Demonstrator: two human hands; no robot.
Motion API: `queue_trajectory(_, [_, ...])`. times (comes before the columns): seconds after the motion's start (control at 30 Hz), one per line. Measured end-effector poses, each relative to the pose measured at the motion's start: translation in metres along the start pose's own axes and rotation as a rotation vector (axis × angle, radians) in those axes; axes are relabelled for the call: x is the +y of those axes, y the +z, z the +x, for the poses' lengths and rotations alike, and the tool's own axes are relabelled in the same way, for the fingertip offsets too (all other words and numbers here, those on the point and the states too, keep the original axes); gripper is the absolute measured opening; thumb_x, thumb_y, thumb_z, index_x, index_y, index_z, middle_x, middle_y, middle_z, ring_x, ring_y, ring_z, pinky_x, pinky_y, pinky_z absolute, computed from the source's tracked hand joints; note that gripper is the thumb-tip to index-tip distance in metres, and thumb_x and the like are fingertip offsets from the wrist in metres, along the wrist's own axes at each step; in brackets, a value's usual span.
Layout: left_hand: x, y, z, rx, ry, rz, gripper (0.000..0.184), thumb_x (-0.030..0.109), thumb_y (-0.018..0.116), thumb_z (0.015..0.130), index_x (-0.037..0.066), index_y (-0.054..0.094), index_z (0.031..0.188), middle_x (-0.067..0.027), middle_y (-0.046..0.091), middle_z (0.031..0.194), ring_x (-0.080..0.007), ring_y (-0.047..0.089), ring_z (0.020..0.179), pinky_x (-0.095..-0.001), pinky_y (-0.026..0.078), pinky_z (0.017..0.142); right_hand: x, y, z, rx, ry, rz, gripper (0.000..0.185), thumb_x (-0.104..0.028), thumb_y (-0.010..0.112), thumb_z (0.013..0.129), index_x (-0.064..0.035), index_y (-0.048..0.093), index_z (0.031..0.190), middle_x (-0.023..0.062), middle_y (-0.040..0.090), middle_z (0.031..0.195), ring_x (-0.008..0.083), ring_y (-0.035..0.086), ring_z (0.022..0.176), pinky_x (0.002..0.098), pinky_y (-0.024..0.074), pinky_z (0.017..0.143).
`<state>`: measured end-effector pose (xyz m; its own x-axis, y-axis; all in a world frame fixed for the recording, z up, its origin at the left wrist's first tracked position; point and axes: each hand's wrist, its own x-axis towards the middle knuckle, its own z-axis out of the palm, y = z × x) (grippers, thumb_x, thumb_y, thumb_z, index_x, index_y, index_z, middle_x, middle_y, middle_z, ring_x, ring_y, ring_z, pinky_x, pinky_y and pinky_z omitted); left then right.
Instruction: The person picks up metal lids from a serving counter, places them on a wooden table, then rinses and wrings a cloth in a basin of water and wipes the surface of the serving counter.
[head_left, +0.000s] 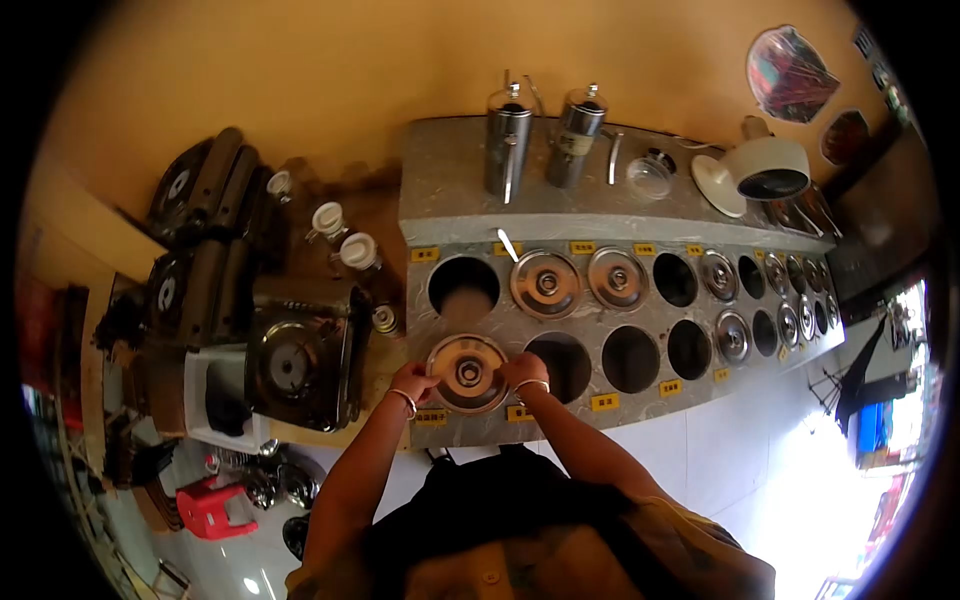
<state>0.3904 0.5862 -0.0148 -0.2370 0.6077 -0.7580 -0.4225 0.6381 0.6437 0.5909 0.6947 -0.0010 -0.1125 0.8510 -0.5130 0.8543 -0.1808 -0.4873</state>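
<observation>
A round steel lid [467, 350] with a knob at its centre lies at the near left hole of the stone counter [640, 425]. My left hand [413, 385] grips its left edge, fingers closed on the rim. On the opposite edge, my right hand [523, 371] is closed round the rim as well. Whether the lid rests in the hole or is slightly raised, I cannot tell. Just behind it is an uncovered dark hole [463, 287], and another open hole [560, 368] is right of my right hand. Two similar lids, a left one [545, 283] and a right one [617, 279], cover holes in the back row.
Yellow labels [605, 402] line the counter edge. On the raised ledge stand two steel canisters [508, 145] and a white lamp [775, 165]. Portable gas stoves [300, 365], lidded jars [358, 252] and a white bin [215, 400] crowd the left. A red stool [212, 508] is on the floor.
</observation>
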Motion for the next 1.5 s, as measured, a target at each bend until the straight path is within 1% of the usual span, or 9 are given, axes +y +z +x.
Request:
queue_trajectory(0.17, [-0.006, 0.003, -0.007, -0.025, 0.118, -0.148, 0.018, -0.002, 0.063, 0.066, 0.007, 0.049, 0.075, -0.0034, 0.049, 0.060, -0.0132, 0.049, 0.046, -0.0246, 0.036, 0.037, 0.016, 0.003, -0.001, 0.071, -0.070, 0.170, 0.027, -0.026, 0.066, 0.058, -0.0026, 0.055, 0.065, 0.0139, 0.058, 0.064, 0.0270, 0.058, 0.064, 0.0351, 0.0447, 0.058])
queue_trajectory(0.27, [-0.001, 0.003, -0.017, -0.085, 0.101, -0.249, 0.017, -0.003, 0.061, 0.067, 0.008, 0.049, 0.073, -0.0030, 0.051, 0.065, -0.0142, 0.053, 0.054, -0.0241, 0.043, 0.044, 0.020, 0.000, 0.004, 0.027, -0.165, 0.450, 0.021, -0.014, 0.067, 0.062, -0.0035, 0.049, 0.063, 0.0032, 0.050, 0.054, 0.0100, 0.051, 0.052, 0.0232, 0.0408, 0.045])
queue_trajectory(0.5, [0.015, 0.001, -0.057, -0.128, 0.114, -0.379, 0.013, -0.002, 0.060, 0.068, 0.005, 0.049, 0.072, -0.0040, 0.053, 0.068, -0.0146, 0.054, 0.056, -0.0250, 0.047, 0.048, -0.007, -0.023, -0.020, -0.023, -0.371, 0.664, 0.020, -0.012, 0.063, 0.067, -0.0012, 0.051, 0.079, 0.0050, 0.056, 0.071, 0.0119, 0.054, 0.065, 0.0238, 0.0434, 0.060])
queue_trajectory(0.9, [-0.016, -0.036, -0.101, 0.002, 0.218, -0.572, 0.009, 0.000, 0.056, 0.072, 0.003, 0.048, 0.073, -0.0070, 0.054, 0.072, -0.0173, 0.055, 0.063, -0.0295, 0.048, 0.059, -0.046, -0.017, -0.050, -0.201, -0.575, 0.443, 0.030, -0.020, 0.065, 0.066, -0.0034, 0.054, 0.089, 0.0056, 0.056, 0.071, 0.0126, 0.054, 0.065, 0.0259, 0.0448, 0.063])
queue_trajectory(0.97, [-0.026, -0.036, -0.110, 0.064, 0.216, -0.648, 0.009, 0.000, 0.057, 0.072, 0.003, 0.048, 0.074, -0.0062, 0.054, 0.070, -0.0165, 0.054, 0.063, -0.0280, 0.047, 0.058, -0.039, -0.006, -0.052, -0.264, -0.608, 0.482, 0.029, -0.015, 0.064, 0.068, -0.0024, 0.053, 0.091, 0.0046, 0.055, 0.071, 0.0110, 0.053, 0.064, 0.0250, 0.0461, 0.058])
queue_trajectory(1.03, [-0.033, -0.040, -0.112, 0.075, 0.233, -0.630, 0.010, 0.000, 0.057, 0.071, 0.004, 0.048, 0.075, -0.0059, 0.053, 0.070, -0.0162, 0.054, 0.064, -0.0273, 0.046, 0.057, -0.040, 0.001, -0.044, -0.547, -0.379, 0.715, 0.024, -0.011, 0.064, 0.068, -0.0020, 0.053, 0.088, 0.0038, 0.055, 0.069, 0.0102, 0.053, 0.060, 0.0238, 0.0461, 0.050])
queue_trajectory(1.33, [-0.064, -0.040, -0.113, 0.126, 0.248, -0.601, 0.017, 0.007, 0.060, 0.070, 0.003, 0.051, 0.085, -0.0048, 0.053, 0.074, -0.0150, 0.054, 0.066, -0.0260, 0.046, 0.058, -0.036, 0.007, -0.045, -0.427, -0.602, 0.401, 0.020, -0.012, 0.063, 0.069, -0.0031, 0.051, 0.084, 0.0020, 0.051, 0.065, 0.0098, 0.050, 0.054, 0.0227, 0.0429, 0.045])
queue_trajectory(1.43, [-0.071, -0.025, -0.127, 0.194, 0.239, -0.485, 0.018, 0.010, 0.063, 0.068, 0.006, 0.051, 0.080, -0.0022, 0.051, 0.070, -0.0138, 0.052, 0.062, -0.0289, 0.046, 0.057, -0.034, -0.003, -0.044, -0.725, -0.416, 0.718, 0.007, -0.008, 0.056, 0.073, -0.0061, 0.050, 0.076, -0.0001, 0.044, 0.057, 0.0086, 0.043, 0.046, 0.0225, 0.0366, 0.040])
queue_trajectory(1.5, [-0.067, -0.006, -0.136, 0.231, 0.300, -0.651, 0.020, 0.008, 0.064, 0.067, 0.006, 0.052, 0.082, -0.0013, 0.051, 0.073, -0.0136, 0.054, 0.066, -0.0291, 0.048, 0.060, -0.038, -0.016, -0.042, -0.713, -0.503, 0.606, 0.008, -0.007, 0.055, 0.073, -0.0078, 0.048, 0.070, 0.0007, 0.046, 0.058, 0.0083, 0.041, 0.043, 0.0205, 0.0298, 0.036])
